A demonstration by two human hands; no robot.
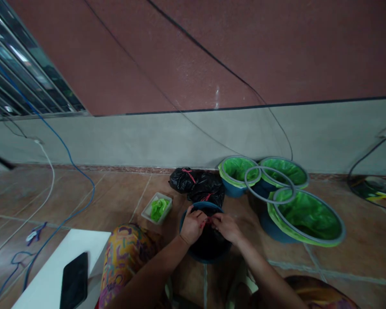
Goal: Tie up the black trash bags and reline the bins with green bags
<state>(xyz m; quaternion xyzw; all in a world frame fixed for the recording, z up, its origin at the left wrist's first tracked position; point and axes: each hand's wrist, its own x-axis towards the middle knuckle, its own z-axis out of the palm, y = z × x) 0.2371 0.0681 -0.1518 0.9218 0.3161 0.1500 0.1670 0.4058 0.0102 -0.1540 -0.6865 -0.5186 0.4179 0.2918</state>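
A dark blue bin (pixel 209 260) stands on the floor before me, with a black garbage bag (pixel 207 244) inside it. Over its mouth, my left hand (pixel 193 226) and my right hand (pixel 227 227) are close together, fingers pinched. Between them shows the bag's red drawstring (pixel 209 219), which both hands grip. Just behind the bin lie black garbage bags (pixel 209 184) with red ties, bunched against the wall. The dim interior hides most of the bag in the bin.
Three blue bins with green liners stand on the right; the nearest bin (pixel 336 225) is largest. A loose grey ring (pixel 248 185) rests across their rims. On the left are a small tray (pixel 147 213) with green plastic, a blue cable (pixel 79 169), and a phone (pixel 73 281) on a white surface.
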